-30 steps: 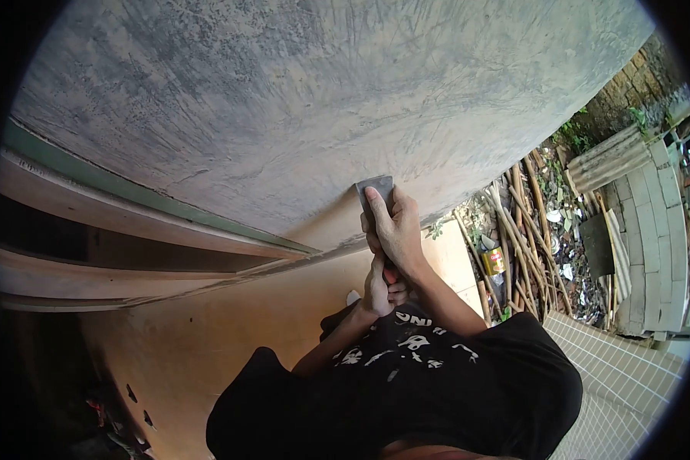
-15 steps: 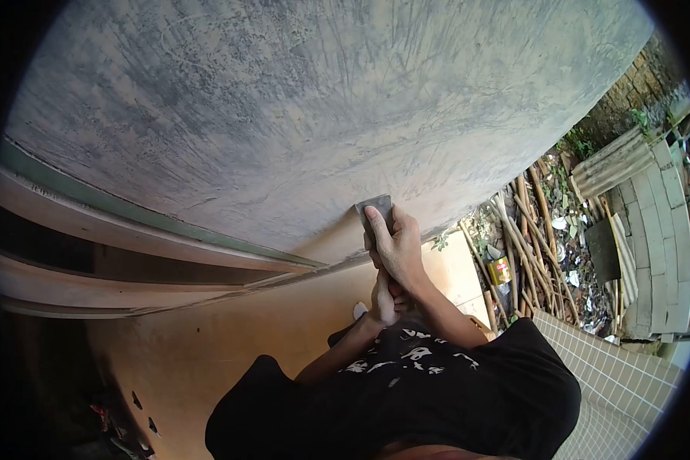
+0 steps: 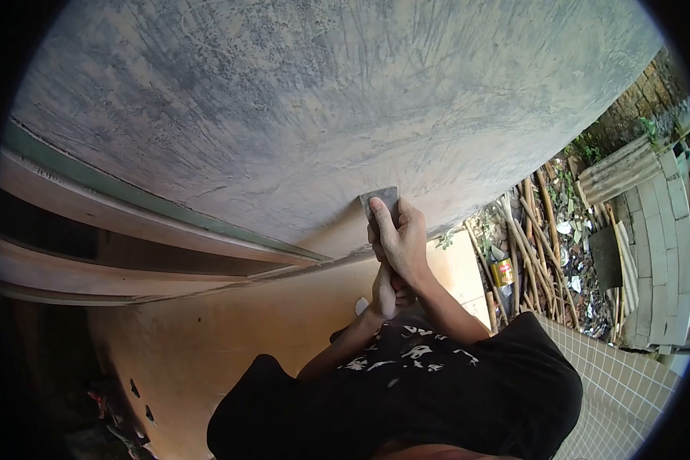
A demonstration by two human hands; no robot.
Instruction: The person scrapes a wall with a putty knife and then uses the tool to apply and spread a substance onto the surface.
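Observation:
A flat, dark grey sanding block [image 3: 383, 197] lies against the scratched grey-white wall [image 3: 284, 130]. My right hand [image 3: 406, 241] is closed around it, thumb pressed along its face and fingers wrapped over the far side. Just below, my left hand [image 3: 385, 294] is closed with its fingers curled, right up against the heel of my right hand. I cannot tell what sits inside the left fist. Pale dust coats both hands.
A green-edged window frame [image 3: 169, 211] juts out at left. Beneath me is a tan floor [image 3: 230, 337]. To the right lie wooden poles [image 3: 529, 253], a yellow-and-red packet [image 3: 502, 272] and rubble, beside a grey block wall [image 3: 655, 245] and tiled surface [image 3: 606, 368].
Both hands and the sanding block have shifted slightly up and to the right in view. The grip looks the same, and the camera view has tilted a little.

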